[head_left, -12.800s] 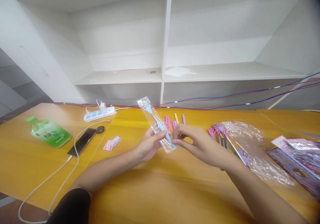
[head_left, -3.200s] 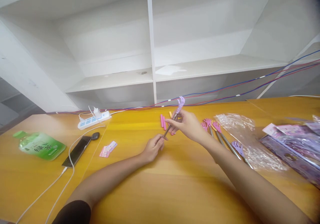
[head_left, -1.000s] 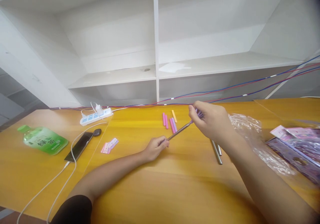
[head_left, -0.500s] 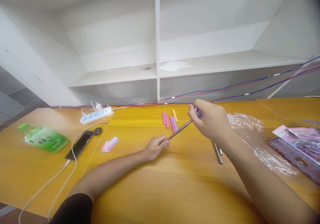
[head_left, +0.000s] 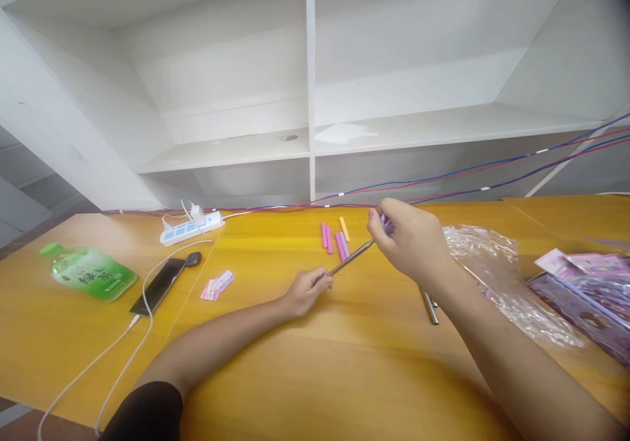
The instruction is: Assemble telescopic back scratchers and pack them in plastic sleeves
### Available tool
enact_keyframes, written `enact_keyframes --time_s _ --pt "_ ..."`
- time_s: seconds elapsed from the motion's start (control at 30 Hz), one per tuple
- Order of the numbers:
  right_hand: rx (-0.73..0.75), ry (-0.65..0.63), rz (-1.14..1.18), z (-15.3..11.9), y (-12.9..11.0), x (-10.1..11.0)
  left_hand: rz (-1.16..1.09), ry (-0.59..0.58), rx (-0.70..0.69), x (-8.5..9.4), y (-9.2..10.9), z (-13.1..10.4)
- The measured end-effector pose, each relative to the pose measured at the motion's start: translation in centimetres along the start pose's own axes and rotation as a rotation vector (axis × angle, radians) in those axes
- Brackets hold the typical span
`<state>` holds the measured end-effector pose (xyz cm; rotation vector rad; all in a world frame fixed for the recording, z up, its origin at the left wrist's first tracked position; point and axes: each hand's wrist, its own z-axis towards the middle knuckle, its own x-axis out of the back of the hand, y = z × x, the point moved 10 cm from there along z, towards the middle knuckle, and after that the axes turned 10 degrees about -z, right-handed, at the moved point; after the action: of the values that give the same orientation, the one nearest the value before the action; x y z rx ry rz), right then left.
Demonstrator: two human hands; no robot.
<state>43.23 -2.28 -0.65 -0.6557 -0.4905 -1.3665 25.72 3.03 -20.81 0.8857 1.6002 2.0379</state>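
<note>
A thin silver metal rod (head_left: 352, 257) runs at a slant between my two hands, above the table. My left hand (head_left: 309, 290) is closed around its lower end. My right hand (head_left: 411, 237) pinches the upper end, where a small purple piece (head_left: 387, 224) shows between the fingers; its shape is mostly hidden. Just beyond the rod lie short pink sticks (head_left: 327, 237), a pink and a lilac stick (head_left: 342, 247) side by side, and a yellow-orange stick (head_left: 344, 229). Under my right wrist, silver metal tubes (head_left: 430, 307) lie partly covered.
Crumpled clear plastic (head_left: 506, 290) and an open patterned box (head_left: 581, 310) of packets are on the right. To the left are small pink cards (head_left: 217, 285), a phone (head_left: 158, 287) on a white cable, a green bottle (head_left: 93, 272) and a power strip (head_left: 191, 228). White shelving (head_left: 311, 100) stands behind.
My right hand has shifted very slightly left and turned a little at the rod's upper end, showing more of the purple piece. My left hand keeps its hold.
</note>
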Motion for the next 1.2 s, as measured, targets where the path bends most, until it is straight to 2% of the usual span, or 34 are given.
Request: enact_keyframes --time_s 0.53,0.9,1.2 --pt "-0.066 -0.067 -0.020 -0.2 -0.3 -1.0 0.003 0.031 -0.006 0.2 -0.2 -0.1" --pt "-0.079 -0.102 -0.083 -1.0 -1.0 -3.1 -0.011 0.041 -0.026 0.3 0.5 -0.3" --pt "-0.093 -0.123 -0.213 -1.6 -1.5 -4.3 -0.012 0.068 -0.010 0.3 0.0 -0.3"
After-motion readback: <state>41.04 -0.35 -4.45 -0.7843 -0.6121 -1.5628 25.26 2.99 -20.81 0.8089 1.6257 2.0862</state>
